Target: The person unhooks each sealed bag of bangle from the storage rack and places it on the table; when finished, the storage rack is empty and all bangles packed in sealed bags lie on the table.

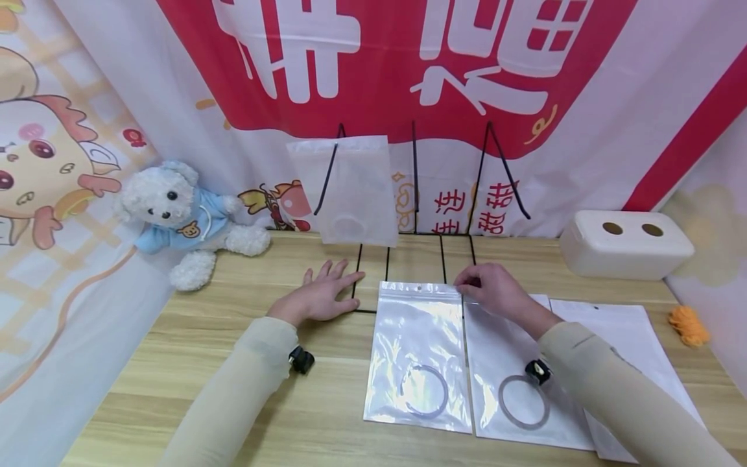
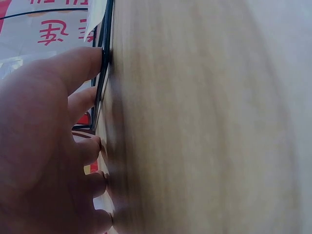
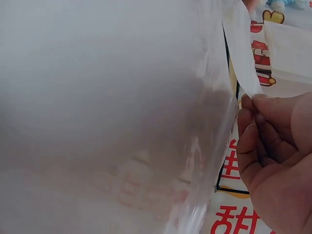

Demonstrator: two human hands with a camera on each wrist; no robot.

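Note:
My right hand (image 1: 493, 293) pinches the top right corner of a clear-fronted zip bag (image 1: 391, 363), which has a thin ring showing in its lower part. In the right wrist view, thumb and fingertips meet on the bag's pale top strip (image 3: 244, 63). My left hand (image 1: 321, 292) rests on the wooden table with its fingers spread, thumb and index finger at the black wire rack's base (image 1: 364, 311). The left wrist view shows the left fingertips (image 2: 90, 148) down on the wood. A whitish bag (image 1: 362, 188) hangs from the rack's left hook.
Right of the pinched bag lie a second bag with a ring (image 1: 525, 402) and a white bag (image 1: 613, 337), partly under my right arm. A white box with two holes (image 1: 618, 253), an orange bundle (image 1: 688, 325) and a teddy bear (image 1: 169, 201) are around the edges.

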